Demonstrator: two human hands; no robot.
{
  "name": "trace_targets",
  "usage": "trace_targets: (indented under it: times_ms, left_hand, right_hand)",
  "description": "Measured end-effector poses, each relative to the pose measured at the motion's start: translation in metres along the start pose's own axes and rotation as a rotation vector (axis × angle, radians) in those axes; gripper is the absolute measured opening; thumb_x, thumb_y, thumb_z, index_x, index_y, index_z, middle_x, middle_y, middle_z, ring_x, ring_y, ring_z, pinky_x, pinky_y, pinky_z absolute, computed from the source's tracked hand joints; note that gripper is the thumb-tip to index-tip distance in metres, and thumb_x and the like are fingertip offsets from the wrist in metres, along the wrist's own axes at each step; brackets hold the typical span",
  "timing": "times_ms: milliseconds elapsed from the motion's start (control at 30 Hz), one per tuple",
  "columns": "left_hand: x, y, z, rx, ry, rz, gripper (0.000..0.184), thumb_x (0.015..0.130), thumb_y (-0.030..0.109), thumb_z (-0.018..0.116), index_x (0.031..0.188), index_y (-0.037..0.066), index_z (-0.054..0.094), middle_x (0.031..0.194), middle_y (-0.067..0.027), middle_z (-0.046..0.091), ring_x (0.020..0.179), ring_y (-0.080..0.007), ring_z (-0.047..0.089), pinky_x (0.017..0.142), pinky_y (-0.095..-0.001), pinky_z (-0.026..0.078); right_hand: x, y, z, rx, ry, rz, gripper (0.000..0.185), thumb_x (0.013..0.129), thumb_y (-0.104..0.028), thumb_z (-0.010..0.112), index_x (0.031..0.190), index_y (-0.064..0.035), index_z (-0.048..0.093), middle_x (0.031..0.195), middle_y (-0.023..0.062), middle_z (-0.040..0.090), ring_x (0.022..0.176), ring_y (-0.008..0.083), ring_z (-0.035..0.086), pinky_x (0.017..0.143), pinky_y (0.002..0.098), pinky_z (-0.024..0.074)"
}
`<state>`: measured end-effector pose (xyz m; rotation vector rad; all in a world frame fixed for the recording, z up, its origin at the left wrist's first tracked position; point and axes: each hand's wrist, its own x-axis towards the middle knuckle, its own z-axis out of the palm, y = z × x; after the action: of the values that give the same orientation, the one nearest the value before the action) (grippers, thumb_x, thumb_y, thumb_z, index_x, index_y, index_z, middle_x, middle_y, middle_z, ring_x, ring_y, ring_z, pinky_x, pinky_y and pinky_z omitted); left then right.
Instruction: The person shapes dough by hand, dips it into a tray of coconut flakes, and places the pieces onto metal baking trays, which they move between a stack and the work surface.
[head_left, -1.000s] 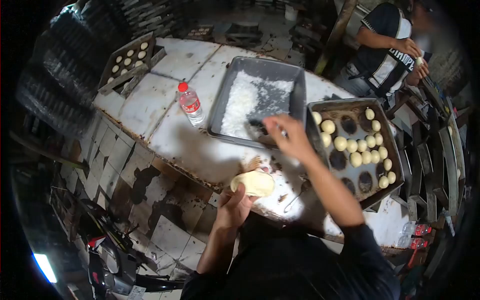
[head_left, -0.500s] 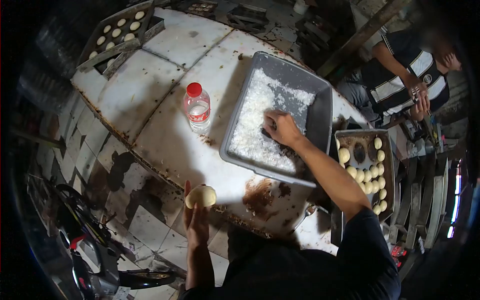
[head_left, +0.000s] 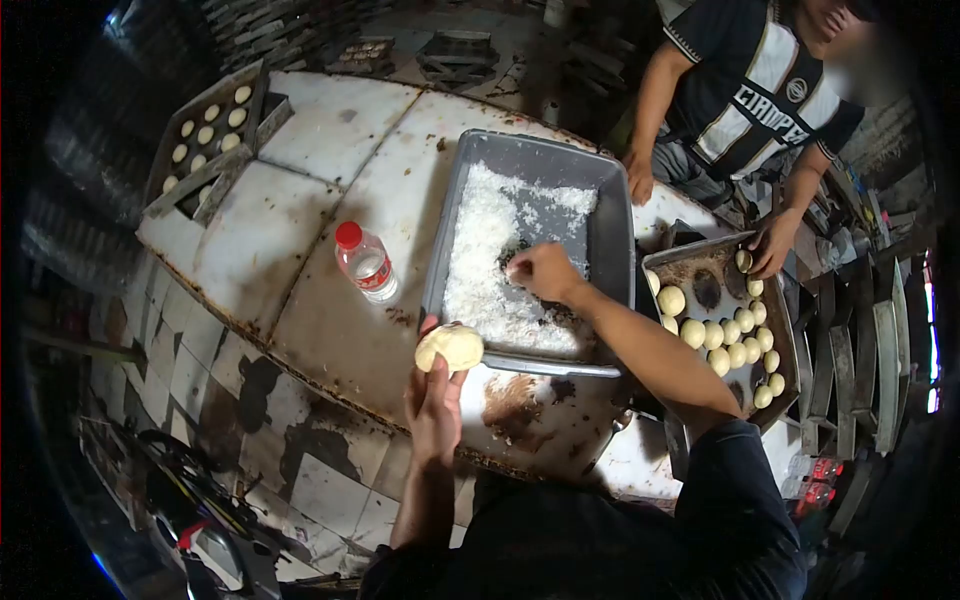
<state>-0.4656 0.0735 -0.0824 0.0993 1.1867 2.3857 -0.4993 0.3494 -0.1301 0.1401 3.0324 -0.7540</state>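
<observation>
My left hand (head_left: 436,405) holds a flattened piece of pale dough (head_left: 450,347) near the lower left corner of a grey tub (head_left: 612,240). White shreds (head_left: 482,235) cover much of the tub's bottom, mostly on its left side. Over the tub, my right hand (head_left: 545,272) has its fingers pinched together above the shreds. Whatever lies between those fingertips is too small to name. A dark patch shows in the shreds beside them.
A bottle with a red cap (head_left: 367,262) stands left of the tub. To the right, a co-worker's hand (head_left: 775,243) reaches into a metal tray (head_left: 785,345) of dough balls. Another dough tray (head_left: 160,160) sits at the table's far left corner.
My left hand has brought the dough up to the tub's corner. My right hand stays over the shreds, fingers together. The co-worker has lowered a hand to the tray of dough balls.
</observation>
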Motion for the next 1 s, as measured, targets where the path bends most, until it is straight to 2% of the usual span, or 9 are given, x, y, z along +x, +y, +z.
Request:
trace_targets:
  times_ms: [67, 167, 300, 367, 533, 667, 767, 867, 1000]
  left_hand:
    - [0.009, -0.006, 0.010, 0.000, 0.007, 0.030, 0.047, 0.103, 0.018, 0.047, 0.144, -0.002, 0.037, 0.140, -0.0144, 0.048, 0.129, -0.0265, 0.048, 0.111, -0.0448, 0.038]
    - [0.026, -0.013, 0.029, -0.117, 0.054, -0.051, 0.040, 0.103, 0.019, 0.047, 0.133, -0.007, 0.047, 0.137, -0.0170, 0.052, 0.127, -0.0274, 0.051, 0.111, -0.0433, 0.041]
    - [0.047, -0.029, 0.063, -0.151, 0.068, -0.203, 0.040, 0.103, 0.022, 0.048, 0.133, -0.005, 0.048, 0.132, -0.0153, 0.055, 0.122, -0.0241, 0.054, 0.106, -0.0392, 0.044]
    - [0.047, -0.032, 0.073, -0.187, 0.047, -0.238, 0.039, 0.103, 0.022, 0.048, 0.133, -0.004, 0.049, 0.130, -0.0146, 0.056, 0.121, -0.0227, 0.055, 0.105, -0.0373, 0.045]
    - [0.051, -0.044, 0.070, -0.173, 0.041, -0.222, 0.036, 0.104, 0.020, 0.046, 0.134, 0.000, 0.050, 0.126, -0.0123, 0.059, 0.113, -0.0194, 0.060, 0.094, -0.0316, 0.051]
    - [0.055, -0.058, 0.053, -0.258, -0.021, -0.239, 0.037, 0.102, 0.017, 0.051, 0.134, 0.000, 0.050, 0.127, -0.0135, 0.059, 0.113, -0.0207, 0.061, 0.092, -0.0344, 0.053]
    - [0.044, -0.046, 0.075, -0.220, 0.103, -0.088, 0.040, 0.098, 0.013, 0.057, 0.135, 0.000, 0.049, 0.126, -0.0155, 0.059, 0.113, -0.0234, 0.061, 0.094, -0.0370, 0.053]
    - [0.039, -0.052, 0.079, -0.168, -0.005, -0.070, 0.043, 0.096, 0.009, 0.059, 0.136, -0.002, 0.047, 0.125, -0.0165, 0.058, 0.113, -0.0238, 0.060, 0.098, -0.0383, 0.052]
    - [0.039, -0.068, 0.086, 0.343, -0.104, 0.194, 0.048, 0.099, 0.009, 0.054, 0.141, -0.006, 0.037, 0.123, -0.0159, 0.059, 0.113, -0.0265, 0.060, 0.095, -0.0365, 0.050]
  right_hand:
    - [-0.011, 0.007, -0.007, 0.672, 0.033, 0.181, 0.021, 0.088, -0.001, 0.062, 0.104, -0.0019, 0.073, 0.087, 0.0084, 0.073, 0.073, 0.0110, 0.066, 0.071, 0.0274, 0.0560]
    - [-0.045, -0.048, -0.060, 1.137, 0.079, 0.309, 0.020, 0.089, -0.002, 0.061, 0.104, -0.0023, 0.074, 0.083, 0.0042, 0.072, 0.074, 0.0087, 0.064, 0.070, 0.0264, 0.0556]
    - [-0.079, -0.082, -0.074, 0.372, 0.288, -0.183, 0.026, 0.083, 0.004, 0.062, 0.108, 0.0040, 0.070, 0.093, 0.0141, 0.072, 0.076, 0.0227, 0.068, 0.073, 0.0308, 0.0552]
    - [-0.086, -0.076, -0.059, 0.017, 0.354, -0.416, 0.039, 0.075, 0.001, 0.063, 0.113, 0.0060, 0.065, 0.107, 0.0201, 0.067, 0.100, 0.0356, 0.064, 0.086, 0.0388, 0.0545]
    - [-0.120, -0.110, -0.055, -0.335, 0.277, -0.330, 0.055, 0.080, -0.005, 0.060, 0.132, 0.0097, 0.050, 0.135, 0.0295, 0.051, 0.130, 0.0382, 0.049, 0.110, 0.0401, 0.0381]
    - [-0.106, -0.080, -0.070, 0.584, -0.072, -0.264, 0.052, 0.093, -0.012, 0.053, 0.143, -0.0037, 0.044, 0.148, 0.0202, 0.043, 0.143, 0.0343, 0.031, 0.114, 0.0459, 0.0322]
    - [-0.107, -0.074, -0.055, 0.888, 0.437, -0.007, 0.031, 0.088, -0.003, 0.062, 0.118, 0.0019, 0.066, 0.131, 0.0233, 0.057, 0.113, 0.0243, 0.061, 0.094, 0.0323, 0.0491]
    - [-0.108, -0.070, -0.045, 1.211, 0.297, 0.450, 0.018, 0.086, -0.003, 0.067, 0.101, 0.0053, 0.072, 0.119, 0.0200, 0.063, 0.094, 0.0205, 0.066, 0.081, 0.0307, 0.0538]
    - [-0.106, -0.080, -0.034, 1.063, 0.669, 0.331, 0.017, 0.084, -0.003, 0.072, 0.095, 0.0099, 0.071, 0.108, 0.0165, 0.064, 0.075, 0.0185, 0.065, 0.067, 0.0312, 0.0550]
